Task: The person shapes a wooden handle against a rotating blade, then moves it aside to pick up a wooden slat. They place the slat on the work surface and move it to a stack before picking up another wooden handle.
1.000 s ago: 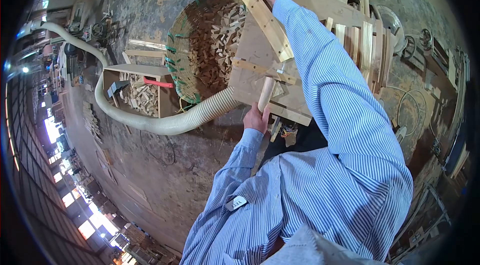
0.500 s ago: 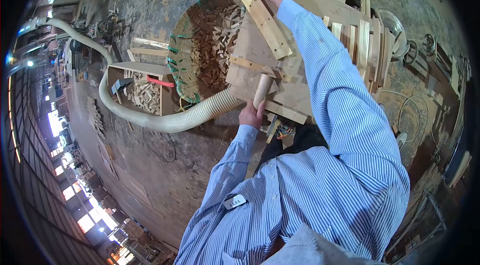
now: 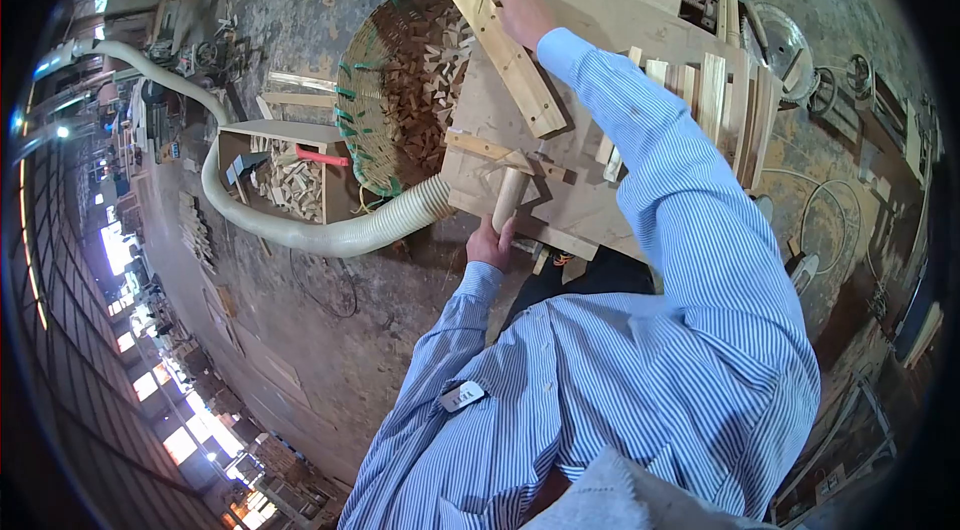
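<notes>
My left hand is closed round the lower end of a round wooden handle at the near edge of the work table. The handle's upper end meets a narrow wooden strip on the tabletop. Farther up, my right hand is over the table beside the upper part of a long plank with dark holes. Its fingers are drawn together near the plank's edge; what they grip is too small to make out. Several wooden pieces lie to the right of my right sleeve.
A woven basket of wood offcuts stands left of the table. A thick ribbed hose runs below it, past an open wooden box with scraps and a red-handled tool. A round metal disc is at the right.
My right hand has moved left and slightly down, closer to the long plank. The table, plank, handle and left hand now appear a little farther left in the view.
</notes>
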Demonstrator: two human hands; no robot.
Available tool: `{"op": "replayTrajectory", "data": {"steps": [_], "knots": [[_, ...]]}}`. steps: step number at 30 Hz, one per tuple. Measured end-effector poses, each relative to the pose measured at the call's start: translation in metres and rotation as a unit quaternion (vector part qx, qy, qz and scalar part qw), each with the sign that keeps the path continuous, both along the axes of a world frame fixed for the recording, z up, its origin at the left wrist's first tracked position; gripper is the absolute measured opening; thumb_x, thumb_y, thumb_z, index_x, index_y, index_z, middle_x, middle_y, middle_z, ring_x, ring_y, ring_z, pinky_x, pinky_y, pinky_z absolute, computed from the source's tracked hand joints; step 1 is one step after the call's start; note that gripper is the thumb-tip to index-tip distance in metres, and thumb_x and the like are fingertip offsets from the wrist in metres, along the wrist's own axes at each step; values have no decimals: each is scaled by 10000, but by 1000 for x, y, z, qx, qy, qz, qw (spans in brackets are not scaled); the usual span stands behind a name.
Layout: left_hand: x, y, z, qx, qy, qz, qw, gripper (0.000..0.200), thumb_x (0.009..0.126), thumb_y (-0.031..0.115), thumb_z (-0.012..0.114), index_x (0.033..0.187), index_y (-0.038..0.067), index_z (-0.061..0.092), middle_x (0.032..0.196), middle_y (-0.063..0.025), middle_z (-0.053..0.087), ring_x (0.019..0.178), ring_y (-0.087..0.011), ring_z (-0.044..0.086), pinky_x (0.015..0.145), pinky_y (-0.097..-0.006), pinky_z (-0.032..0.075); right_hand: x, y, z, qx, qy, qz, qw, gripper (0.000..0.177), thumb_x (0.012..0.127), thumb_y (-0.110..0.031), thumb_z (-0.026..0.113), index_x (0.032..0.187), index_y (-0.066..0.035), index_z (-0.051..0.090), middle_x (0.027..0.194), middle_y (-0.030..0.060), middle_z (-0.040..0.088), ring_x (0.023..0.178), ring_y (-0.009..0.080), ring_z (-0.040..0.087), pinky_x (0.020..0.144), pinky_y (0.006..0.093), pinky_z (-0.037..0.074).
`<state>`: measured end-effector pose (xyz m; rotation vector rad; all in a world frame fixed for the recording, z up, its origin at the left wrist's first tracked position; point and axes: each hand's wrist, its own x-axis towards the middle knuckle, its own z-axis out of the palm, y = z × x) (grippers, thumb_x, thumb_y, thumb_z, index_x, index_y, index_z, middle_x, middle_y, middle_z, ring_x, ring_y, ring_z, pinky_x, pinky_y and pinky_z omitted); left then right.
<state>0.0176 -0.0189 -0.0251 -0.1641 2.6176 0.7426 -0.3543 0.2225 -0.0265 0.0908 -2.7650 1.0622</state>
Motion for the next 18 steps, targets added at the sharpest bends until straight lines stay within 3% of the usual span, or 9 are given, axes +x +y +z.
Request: {"op": "replayTrajectory", "data": {"steps": [2,4,8,10,14,15,18], "knots": [[6,-4,-1,4,2,-2,1000,453,1003,459,579,1082,13,600,837,-233,714,846,-444,701,735,-493,539,-11,-6,0,9,14,17,1000,386,930,-113,519,1307,-88,596,1042,265,699,979,439,684,860,547,541],[13,-8,0,22,22,5,1000,513,996,543,553,1053,33,578,858,-282,687,847,-490,671,727,-564,517,-17,-13,-1,21,-44,53,997,313,943,-126,487,1222,-59,615,1043,273,696,991,445,679,860,552,535],[23,-17,3,18,4,2,1000,521,994,549,550,1058,33,580,864,-283,691,850,-486,673,730,-561,520,-5,-12,0,63,-48,63,995,266,953,-146,474,1149,-41,620,1033,262,701,997,447,677,867,551,530],[30,-23,-5,-3,8,-1,1000,504,981,506,596,1118,21,621,820,-260,693,811,-470,683,700,-538,519,19,-5,11,25,-53,43,997,359,934,-174,561,1264,-46,621,1138,262,694,1061,458,654,928,542,505],[39,-23,10,36,-20,45,998,535,964,547,598,1147,45,624,864,-268,698,846,-486,672,744,-561,520,65,-2,6,-2,-89,-35,995,345,916,-323,637,1097,-46,737,1033,217,732,995,418,690,903,507,527],[43,-28,6,13,-3,23,1000,517,961,542,605,1134,55,619,893,-270,699,871,-485,670,770,-564,516,67,4,-13,-31,-79,26,996,336,936,-311,619,1145,-71,726,1069,202,733,1006,392,696,903,482,534],[44,-35,15,35,0,23,999,462,967,508,617,1018,51,577,872,-264,694,862,-474,675,764,-558,517,101,3,-5,29,-137,-5,990,364,957,-358,602,1204,-117,720,1101,197,731,1028,383,689,901,481,534]]}}
